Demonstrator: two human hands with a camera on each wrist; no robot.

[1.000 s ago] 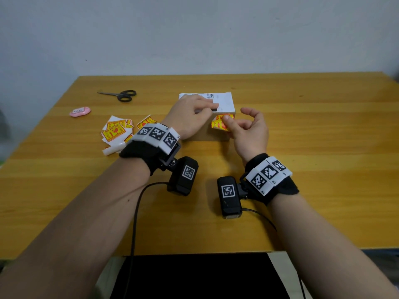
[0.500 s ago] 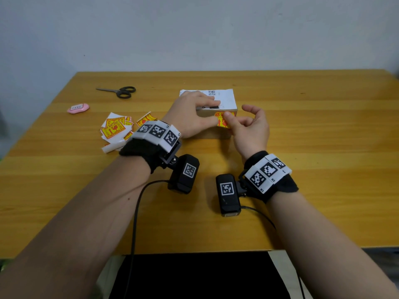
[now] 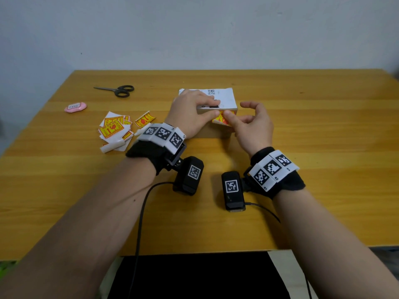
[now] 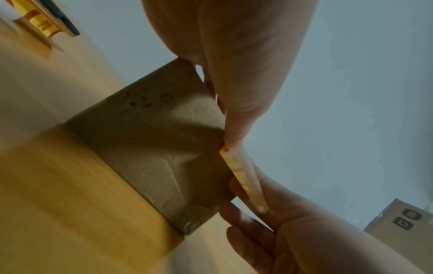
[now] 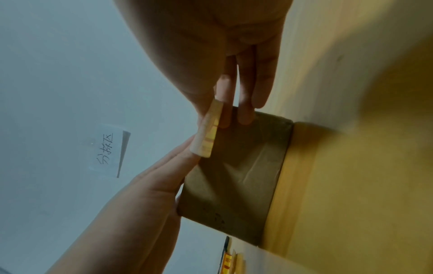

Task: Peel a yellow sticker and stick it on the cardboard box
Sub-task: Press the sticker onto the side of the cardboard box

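My left hand (image 3: 190, 114) lies flat on the cardboard box (image 3: 216, 131) at mid-table, fingers straight. My right hand (image 3: 251, 126) pinches the yellow sticker (image 3: 220, 120) against its near top edge. Scissors (image 3: 118, 90), a pink tag (image 3: 75, 107) and loose stickers (image 3: 114, 130) lie left. The box's white label (image 3: 224, 97) shows a QR code.
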